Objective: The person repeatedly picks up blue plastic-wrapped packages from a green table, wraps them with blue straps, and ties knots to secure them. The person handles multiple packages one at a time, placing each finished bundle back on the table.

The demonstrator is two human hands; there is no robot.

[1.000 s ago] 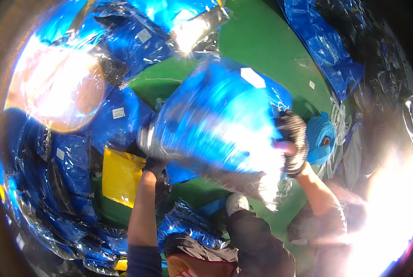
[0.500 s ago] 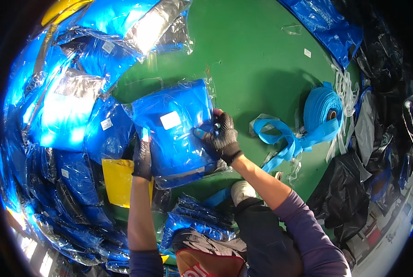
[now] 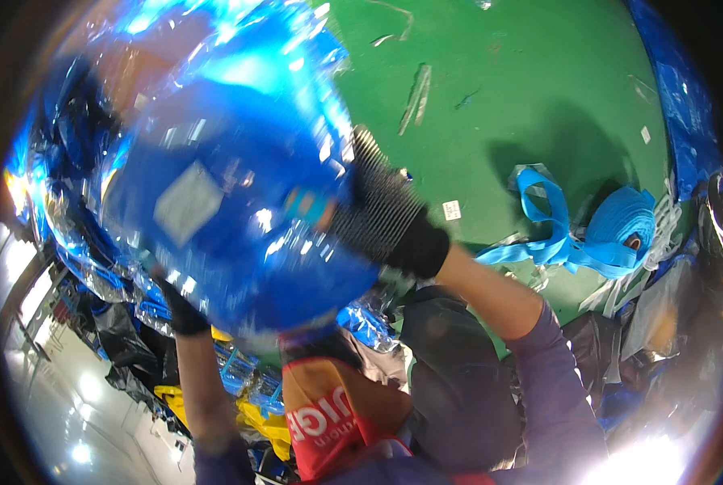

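A flat blue package in clear plastic wrap (image 3: 248, 170), bearing a white label (image 3: 188, 202), is held up close in front of me, tilted and slightly blurred. My right hand (image 3: 390, 206), in a dark ribbed glove, grips its right side. The taped thumb lies across the front, and the other fingers are mostly behind the edge. Low on the left side, my left hand (image 3: 181, 305) supports the package. Its dark glove cuff shows, while most of the fingers are hidden by the package.
On the green floor (image 3: 531, 73) lie a light blue webbing roll (image 3: 620, 222) with a loose looped end, a white sticker (image 3: 452, 210) and a clear plastic strip (image 3: 416, 99). Shiny wrapped blue packages (image 3: 79, 234) are heaped at left. Yellow material (image 3: 269, 428) lies below; dark sheeting (image 3: 668, 299) is at right.
The package has come up nearer to my head and shifted left, tilting as both hands carry it. My view has swung, so the webbing roll now appears farther right and lower.
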